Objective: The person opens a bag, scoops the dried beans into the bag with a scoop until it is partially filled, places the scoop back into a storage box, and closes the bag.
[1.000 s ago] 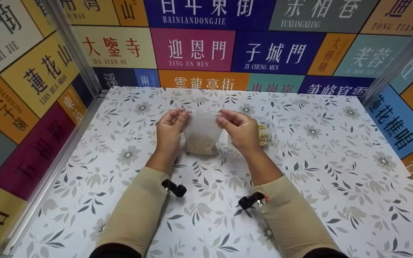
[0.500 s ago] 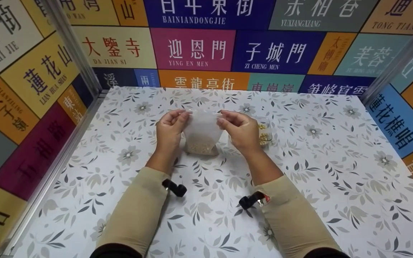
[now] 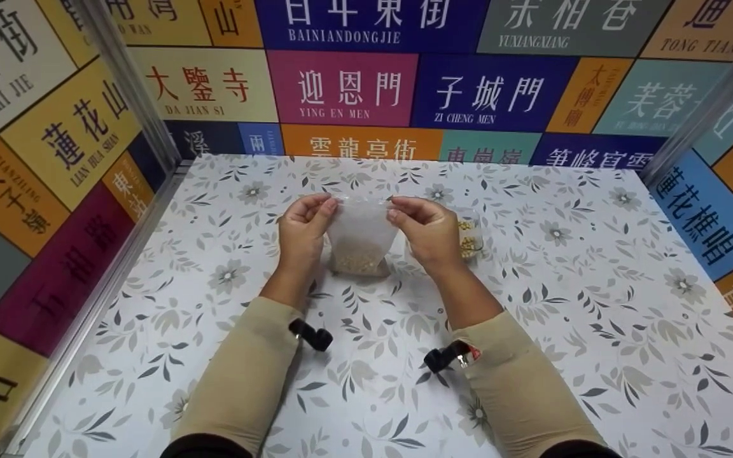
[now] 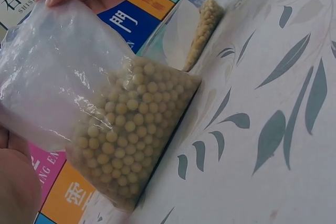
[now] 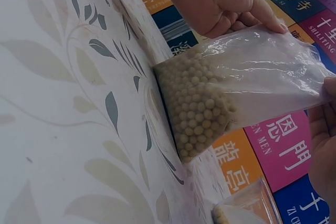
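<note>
Between the two hands a translucent plastic bag [image 3: 361, 238] stands upright on the table, its lower part filled with round, pale yellow soybeans [image 4: 128, 129]. My left hand [image 3: 303, 232] pinches the bag's top left corner between thumb and fingers. At the top right corner, my right hand [image 3: 428, 232] pinches the bag the same way. The bag's upper part is stretched flat between them, as the right wrist view also shows, with the beans [image 5: 194, 103] resting at the bottom. Whether the bag's mouth is sealed I cannot tell.
Behind my right hand sits a clear plastic container [image 3: 476, 235] with yellow beans in it, partly hidden by that hand. A leaf-patterned white cloth [image 3: 366, 381] covers the table. Walls of colourful sign panels [image 3: 341, 88] close off the back and both sides.
Almost nothing differs. Both hands keep their pinch on the bag, which has shifted very slightly to the right.
</note>
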Action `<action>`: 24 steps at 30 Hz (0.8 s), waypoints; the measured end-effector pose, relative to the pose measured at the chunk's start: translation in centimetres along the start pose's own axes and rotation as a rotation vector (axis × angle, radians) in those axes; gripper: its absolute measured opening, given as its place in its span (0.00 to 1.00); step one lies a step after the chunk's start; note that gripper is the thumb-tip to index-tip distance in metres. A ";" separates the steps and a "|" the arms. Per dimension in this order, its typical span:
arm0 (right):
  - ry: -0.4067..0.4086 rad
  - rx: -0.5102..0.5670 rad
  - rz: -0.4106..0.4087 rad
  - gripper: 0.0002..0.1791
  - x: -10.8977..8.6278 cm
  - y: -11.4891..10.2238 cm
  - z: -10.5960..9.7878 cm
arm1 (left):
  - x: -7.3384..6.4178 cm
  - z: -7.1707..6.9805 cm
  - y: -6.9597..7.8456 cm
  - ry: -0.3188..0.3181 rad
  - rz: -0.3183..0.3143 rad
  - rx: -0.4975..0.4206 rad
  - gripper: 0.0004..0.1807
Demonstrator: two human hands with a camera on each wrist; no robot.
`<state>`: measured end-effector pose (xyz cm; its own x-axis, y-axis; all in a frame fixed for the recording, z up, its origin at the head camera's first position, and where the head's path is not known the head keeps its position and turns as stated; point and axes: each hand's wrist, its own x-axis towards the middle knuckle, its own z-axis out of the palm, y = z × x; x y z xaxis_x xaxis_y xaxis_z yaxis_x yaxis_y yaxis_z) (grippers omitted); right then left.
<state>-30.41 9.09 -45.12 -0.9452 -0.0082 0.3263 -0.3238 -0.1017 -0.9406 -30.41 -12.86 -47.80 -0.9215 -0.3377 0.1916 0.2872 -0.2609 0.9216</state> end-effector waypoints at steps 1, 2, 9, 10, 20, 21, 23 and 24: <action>0.002 0.001 0.002 0.11 0.0 0.0 0.0 | 0.0 0.0 0.0 -0.002 0.003 0.002 0.09; 0.006 -0.005 0.004 0.11 0.0 0.0 -0.1 | -0.1 0.1 0.0 -0.005 0.006 0.002 0.08; 0.007 -0.092 0.005 0.15 0.0 -0.1 -0.4 | -0.5 0.3 0.1 -0.096 0.035 0.009 0.10; -0.001 -0.094 0.003 0.16 0.0 -0.1 -0.4 | -0.5 0.3 0.1 -0.116 0.044 0.025 0.10; -0.060 -0.132 0.032 0.15 -0.2 -0.2 0.1 | -1.0 0.3 0.1 -0.201 0.068 0.163 0.18; -0.056 -0.130 0.030 0.15 -0.2 -0.1 0.1 | -1.0 0.4 0.1 -0.198 0.068 0.163 0.18; -0.049 -0.130 0.022 0.15 -0.2 -0.2 0.1 | -1.0 0.4 0.2 -0.192 0.063 0.168 0.16; -0.044 -0.132 0.019 0.15 -0.2 -0.2 0.1 | -1.1 0.4 0.2 -0.191 0.059 0.166 0.16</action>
<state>-30.16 9.04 -45.04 -0.9495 -0.0532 0.3093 -0.3111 0.0303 -0.9499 -29.47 -12.17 -47.67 -0.9416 -0.1670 0.2922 0.3095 -0.0885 0.9468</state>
